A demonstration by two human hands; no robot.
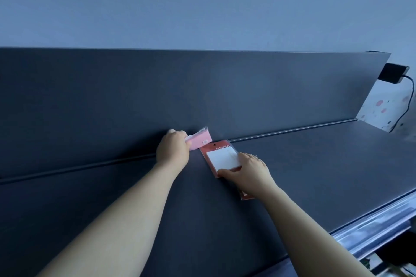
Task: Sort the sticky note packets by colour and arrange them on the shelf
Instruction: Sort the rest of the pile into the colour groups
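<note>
One shelf (315, 164) had one pink packet (201, 139), one red packet (221, 157) and maybe a second red packet (249, 197) peeking out. One left hand (173, 148) and one right hand (251, 171) made two hands.

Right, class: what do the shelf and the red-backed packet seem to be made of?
Shelf: probably painted metal or laminate, matte dark grey; even, dull surface. Red-backed packet: red card and a white paper pad, seemingly in a clear plastic sleeve; a faint sheen and a punched hang hole show.
</note>
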